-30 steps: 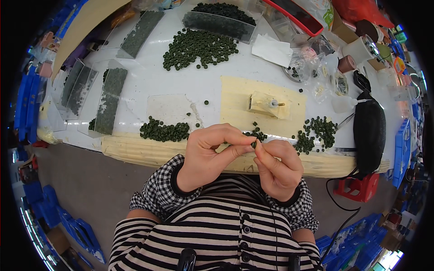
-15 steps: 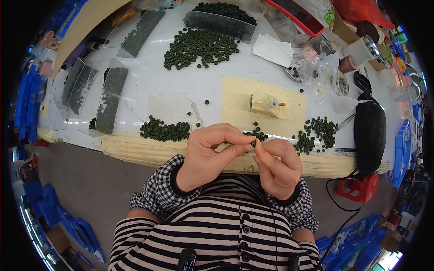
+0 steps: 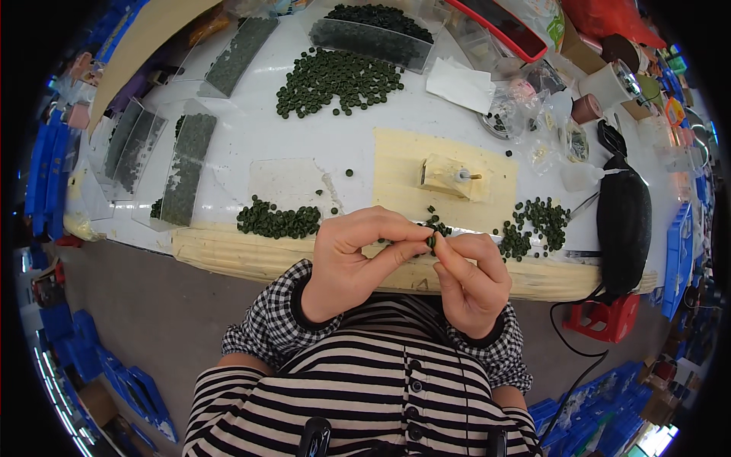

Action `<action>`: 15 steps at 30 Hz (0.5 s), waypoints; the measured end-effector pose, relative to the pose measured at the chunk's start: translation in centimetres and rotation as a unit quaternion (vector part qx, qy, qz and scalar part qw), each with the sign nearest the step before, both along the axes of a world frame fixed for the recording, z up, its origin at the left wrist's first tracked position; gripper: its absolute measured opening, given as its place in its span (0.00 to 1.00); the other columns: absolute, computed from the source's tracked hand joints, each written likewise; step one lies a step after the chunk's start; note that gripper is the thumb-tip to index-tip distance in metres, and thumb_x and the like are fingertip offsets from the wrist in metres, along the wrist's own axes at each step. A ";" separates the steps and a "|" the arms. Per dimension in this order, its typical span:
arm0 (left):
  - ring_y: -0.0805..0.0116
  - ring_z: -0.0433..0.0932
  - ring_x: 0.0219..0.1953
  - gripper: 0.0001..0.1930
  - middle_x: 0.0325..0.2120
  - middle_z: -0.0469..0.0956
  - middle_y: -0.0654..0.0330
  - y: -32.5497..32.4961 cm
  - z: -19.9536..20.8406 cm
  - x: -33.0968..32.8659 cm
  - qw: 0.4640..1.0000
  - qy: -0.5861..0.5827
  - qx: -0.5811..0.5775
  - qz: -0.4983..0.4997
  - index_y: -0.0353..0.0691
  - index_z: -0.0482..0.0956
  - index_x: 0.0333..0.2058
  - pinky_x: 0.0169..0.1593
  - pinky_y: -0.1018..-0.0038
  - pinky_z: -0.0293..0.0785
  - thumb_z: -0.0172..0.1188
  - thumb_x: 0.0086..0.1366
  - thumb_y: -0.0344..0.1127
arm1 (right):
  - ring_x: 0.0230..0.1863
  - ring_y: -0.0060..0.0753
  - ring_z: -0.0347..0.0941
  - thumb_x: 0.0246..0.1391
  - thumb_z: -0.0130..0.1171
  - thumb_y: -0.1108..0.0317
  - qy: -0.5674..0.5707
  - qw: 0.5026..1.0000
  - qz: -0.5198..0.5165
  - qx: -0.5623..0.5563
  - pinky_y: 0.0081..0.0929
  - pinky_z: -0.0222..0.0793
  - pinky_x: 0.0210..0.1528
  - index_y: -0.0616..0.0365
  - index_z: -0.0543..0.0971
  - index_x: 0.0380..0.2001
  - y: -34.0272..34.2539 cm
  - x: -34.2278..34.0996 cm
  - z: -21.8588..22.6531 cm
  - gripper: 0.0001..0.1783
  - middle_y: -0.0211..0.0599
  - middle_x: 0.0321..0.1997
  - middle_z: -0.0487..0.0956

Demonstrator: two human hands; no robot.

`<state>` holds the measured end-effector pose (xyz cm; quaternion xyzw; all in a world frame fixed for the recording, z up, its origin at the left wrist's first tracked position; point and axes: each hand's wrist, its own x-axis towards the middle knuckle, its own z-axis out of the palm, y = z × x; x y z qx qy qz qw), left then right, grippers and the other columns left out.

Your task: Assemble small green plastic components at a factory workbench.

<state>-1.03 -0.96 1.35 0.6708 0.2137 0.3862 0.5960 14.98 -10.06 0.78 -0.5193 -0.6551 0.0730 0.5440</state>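
At the table's front edge, my left hand (image 3: 352, 255) pinches a small dark green round piece (image 3: 432, 241) between thumb and forefinger. The fingertip of my right hand (image 3: 478, 286) presses on the other side of that piece, its remaining fingers curled in. Just behind the fingertips lie a few similar pieces (image 3: 438, 226), partly hidden by my hands. A heap of green pieces (image 3: 279, 220) is left of my left hand, and a looser heap (image 3: 542, 222) sits right of my right hand. Beyond them stands a tape-wrapped block (image 3: 449, 177) with a small metal pin.
A large pile of green pieces (image 3: 335, 80) spreads before a clear tray (image 3: 373, 42) at the back. Clear trays of pieces (image 3: 186, 171) line the left. A black pouch-like object (image 3: 623, 221), plastic bags (image 3: 537, 137) and a red-edged phone (image 3: 502, 29) are on the right.
Both hands have shifted very slightly to the right with the piece. My right thumb has moved down, away from the piece, while the forefinger stays against it.
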 end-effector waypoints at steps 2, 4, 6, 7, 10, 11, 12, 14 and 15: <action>0.68 0.80 0.34 0.10 0.32 0.82 0.52 -0.1 0.0 0.1 1.000 -0.003 0.003 0.004 0.30 0.82 0.38 0.40 0.77 0.75 0.64 0.56 0.17 | 0.30 0.31 0.72 0.45 0.66 0.80 0.004 1.000 -0.002 0.001 0.24 0.66 0.31 0.60 0.82 0.45 0.0 0.0 -0.1 0.20 0.36 0.36 0.80; 0.68 0.80 0.35 0.10 0.32 0.82 0.52 -0.1 0.0 0.1 1.000 -0.002 0.005 0.004 0.30 0.82 0.38 0.40 0.77 0.75 0.63 0.56 0.17 | 0.29 0.31 0.72 0.44 0.66 0.80 0.005 1.000 -0.005 0.001 0.24 0.66 0.31 0.60 0.82 0.45 0.0 -0.1 -0.1 0.21 0.36 0.36 0.80; 0.68 0.80 0.35 0.11 0.32 0.82 0.52 -0.1 0.1 0.2 1.000 -0.001 0.007 0.004 0.30 0.82 0.39 0.40 0.77 0.75 0.63 0.56 0.17 | 0.29 0.31 0.72 0.44 0.66 0.80 0.002 1.000 -0.008 0.002 0.24 0.66 0.31 0.60 0.82 0.45 0.1 0.0 -0.1 0.21 0.36 0.36 0.80; 0.67 0.80 0.35 0.11 0.32 0.82 0.52 -0.1 0.2 0.2 1.000 -0.001 0.007 0.003 0.30 0.82 0.39 0.41 0.77 0.75 0.63 0.56 0.16 | 0.29 0.31 0.72 0.44 0.66 0.80 0.002 1.000 -0.008 0.003 0.24 0.66 0.31 0.60 0.82 0.45 0.1 0.0 0.0 0.21 0.36 0.36 0.80; 0.67 0.81 0.35 0.11 0.33 0.82 0.52 -0.1 0.2 0.2 1.000 -0.003 0.010 0.002 0.30 0.82 0.39 0.41 0.77 0.75 0.63 0.56 0.16 | 0.29 0.31 0.72 0.44 0.66 0.80 0.003 1.000 -0.009 0.004 0.24 0.66 0.31 0.60 0.82 0.45 0.1 0.0 0.1 0.21 0.36 0.36 0.80; 0.67 0.81 0.36 0.11 0.33 0.82 0.51 -0.1 0.2 0.2 1.000 -0.004 0.012 0.001 0.30 0.82 0.39 0.41 0.77 0.75 0.63 0.56 0.16 | 0.29 0.31 0.72 0.44 0.66 0.80 0.004 1.000 -0.008 0.005 0.24 0.66 0.31 0.60 0.82 0.45 0.1 0.0 0.1 0.21 0.36 0.36 0.80; 0.67 0.81 0.36 0.11 0.33 0.82 0.51 -0.1 0.2 0.2 1.000 -0.004 0.012 0.001 0.30 0.82 0.39 0.40 0.77 0.75 0.63 0.56 0.16 | 0.29 0.31 0.72 0.44 0.66 0.80 0.004 1.000 -0.008 0.005 0.24 0.66 0.31 0.60 0.82 0.45 0.1 0.0 0.1 0.21 0.36 0.36 0.80; 0.67 0.81 0.36 0.11 0.33 0.82 0.51 -0.1 0.2 0.2 1.000 -0.006 0.011 0.000 0.30 0.82 0.39 0.40 0.77 0.75 0.63 0.56 0.16 | 0.30 0.31 0.72 0.44 0.66 0.80 0.000 1.000 -0.008 0.006 0.24 0.66 0.31 0.61 0.82 0.45 0.2 0.0 0.2 0.21 0.36 0.36 0.80; 0.67 0.81 0.36 0.11 0.33 0.82 0.52 0.0 0.2 0.3 1.000 -0.006 0.015 0.001 0.30 0.82 0.39 0.40 0.77 0.75 0.63 0.55 0.16 | 0.30 0.31 0.72 0.44 0.66 0.80 -0.002 1.000 -0.008 0.007 0.24 0.66 0.31 0.61 0.82 0.45 0.2 0.0 0.2 0.21 0.36 0.36 0.80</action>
